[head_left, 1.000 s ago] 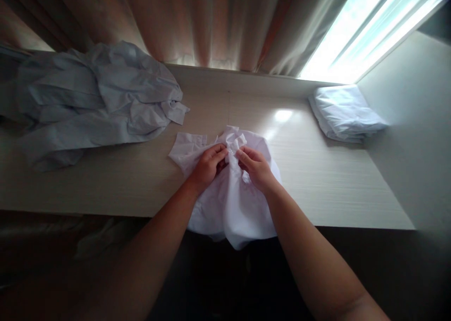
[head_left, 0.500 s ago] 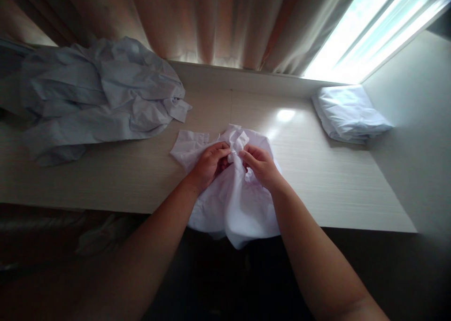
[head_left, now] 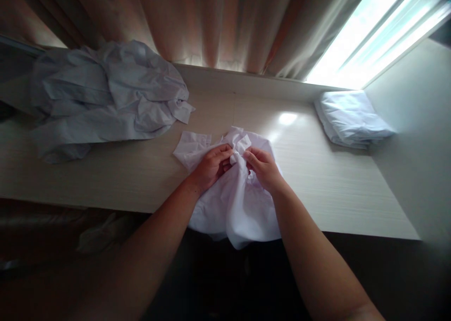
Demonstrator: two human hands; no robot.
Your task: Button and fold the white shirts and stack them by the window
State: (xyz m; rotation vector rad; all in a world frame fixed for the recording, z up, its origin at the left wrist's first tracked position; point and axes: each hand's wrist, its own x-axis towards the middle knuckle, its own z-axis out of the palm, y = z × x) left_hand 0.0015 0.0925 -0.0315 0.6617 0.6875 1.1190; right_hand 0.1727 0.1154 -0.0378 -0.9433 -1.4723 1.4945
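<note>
A crumpled white shirt (head_left: 236, 203) lies on the pale wooden table (head_left: 134, 175) in front of me, its lower part hanging over the near edge. My left hand (head_left: 210, 166) pinches the cloth near the shirt's front opening, fingers curled. My right hand (head_left: 263, 168) pinches the same bunched fabric right beside it, fingertips nearly touching the left's. One sleeve cuff (head_left: 190, 145) lies spread to the left of my hands.
A heap of rumpled pale-grey garments (head_left: 105, 100) covers the table's far left. A stack of folded white cloth (head_left: 352, 119) sits at the far right against the wall (head_left: 412, 138). Curtains (head_left: 211, 25) hang behind, with a bright window (head_left: 373, 34) at the upper right.
Both hands stay pinched on the shirt's front and have drawn slightly closer together. The view has shifted a little, nothing else moved.
</note>
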